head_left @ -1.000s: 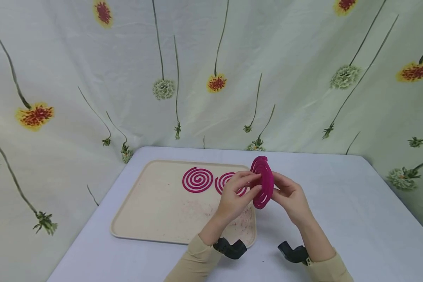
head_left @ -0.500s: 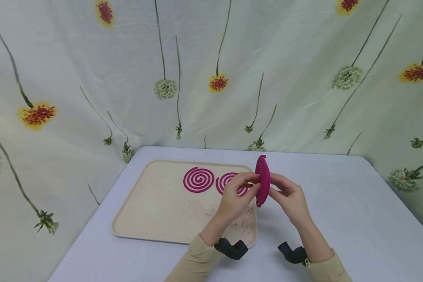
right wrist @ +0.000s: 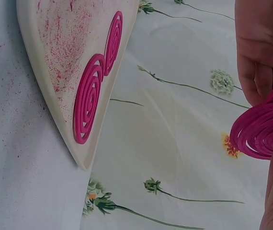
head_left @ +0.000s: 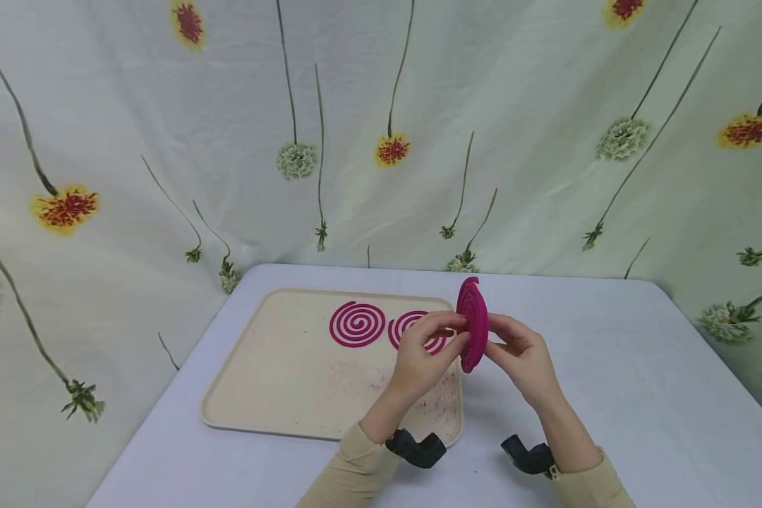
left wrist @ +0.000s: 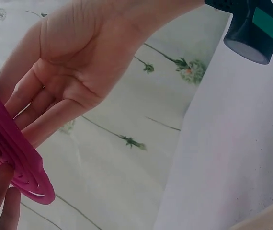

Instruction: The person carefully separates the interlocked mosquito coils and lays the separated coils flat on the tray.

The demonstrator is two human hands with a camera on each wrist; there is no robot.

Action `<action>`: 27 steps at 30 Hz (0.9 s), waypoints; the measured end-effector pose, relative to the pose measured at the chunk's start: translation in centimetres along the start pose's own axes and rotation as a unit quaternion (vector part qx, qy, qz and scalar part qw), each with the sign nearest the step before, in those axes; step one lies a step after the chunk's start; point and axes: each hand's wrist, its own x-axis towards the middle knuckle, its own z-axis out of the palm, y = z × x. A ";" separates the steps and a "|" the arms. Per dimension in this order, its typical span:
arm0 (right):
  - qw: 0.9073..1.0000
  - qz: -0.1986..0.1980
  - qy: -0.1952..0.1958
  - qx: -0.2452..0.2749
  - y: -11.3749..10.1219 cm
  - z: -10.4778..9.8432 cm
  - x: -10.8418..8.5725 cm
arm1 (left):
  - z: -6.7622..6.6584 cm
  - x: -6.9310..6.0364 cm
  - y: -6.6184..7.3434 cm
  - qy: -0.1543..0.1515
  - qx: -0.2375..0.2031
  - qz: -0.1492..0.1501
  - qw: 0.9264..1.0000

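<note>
Both hands hold a magenta mosquito coil (head_left: 473, 324) on edge above the right end of the tray; it looks thick, as if several were nested, though I cannot tell how many. My left hand (head_left: 424, 351) pinches its left face between thumb and fingers. From the other side my right hand (head_left: 525, 361) grips it the same way. In the left wrist view the coil (left wrist: 19, 148) slants at the left edge, and in the right wrist view the coil (right wrist: 256, 127) shows its layered strands. Two more coils lie flat on the tray: the left coil (head_left: 358, 324) fully visible, the right coil (head_left: 406, 324) partly behind my left hand.
The beige tray (head_left: 279, 395) lies on the white-covered table (head_left: 609, 381), left of centre, with reddish dust on its surface. Behind the table hangs a flower-printed cloth (head_left: 533, 183). A black wrist camera (head_left: 417, 449) sits on the left wrist, another black camera (head_left: 525, 456) on the right.
The held coil has turned from showing more of its flat face to nearly edge-on, then back very slightly. Both hands keep their hold; the coils on the tray have not moved.
</note>
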 end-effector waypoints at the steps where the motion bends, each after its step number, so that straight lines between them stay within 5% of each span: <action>1: 1.000 -0.001 0.000 0.002 0.0 0.0 0.0 | 0.0 0.0 0.0 0.002 0.001 0.000 1.000; 15: 1.000 -0.009 0.007 -0.015 0.0 0.3 0.0 | -0.1 0.0 0.1 0.008 -0.014 -0.003 1.000; 27: 0.998 -0.053 -0.021 -0.001 -0.1 0.3 -0.1 | -0.3 0.0 -1.0 -0.009 0.009 0.034 0.999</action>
